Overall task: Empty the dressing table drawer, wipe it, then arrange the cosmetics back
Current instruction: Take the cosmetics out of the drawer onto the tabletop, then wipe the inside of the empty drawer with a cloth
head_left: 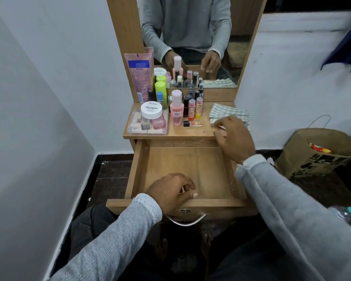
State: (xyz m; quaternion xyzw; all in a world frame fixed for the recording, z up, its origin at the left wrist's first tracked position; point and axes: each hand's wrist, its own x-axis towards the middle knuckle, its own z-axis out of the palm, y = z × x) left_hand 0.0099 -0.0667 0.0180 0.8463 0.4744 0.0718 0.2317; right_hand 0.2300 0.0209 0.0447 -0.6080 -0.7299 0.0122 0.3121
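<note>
**Drawer stands bare, cosmetics crowd the worktop**

White walls close in on a narrow wooden dressing table [190, 132] set in a corner above a dark floor.

On the left hand [170, 192], the fingers [187, 186] are curled over the front edge of the open drawer [185, 169], thumb resting along that edge, just above the metal handle [184, 220]. On the right hand [234, 138], the fingers [219, 126] are bent and drawn together over the front right corner of the worktop; whether they pinch something small there cannot be told. Just behind that hand, at the right edge, lies a folded striped cloth [229, 113].

Inside the drawer only its wooden bottom shows. All the cosmetics sit on the worktop's left and middle. A clear box [147, 123] at the front left corner carries a white-lidded nail polish jar [151, 110]. Beside it, toward the middle, stands a pink bottle [176, 108], then two lip balm sticks [195, 108] upright and a small tube [193, 123] lying flat near the front edge. Green-capped bottles [160, 92] and dark nail polish bottles [193, 94] stand along the back edge, with a pink tube [139, 76] leaning at the back left corner against the mirror [190, 37].

Right of the table, on the floor, sits a brown paper bag [316, 155].
</note>
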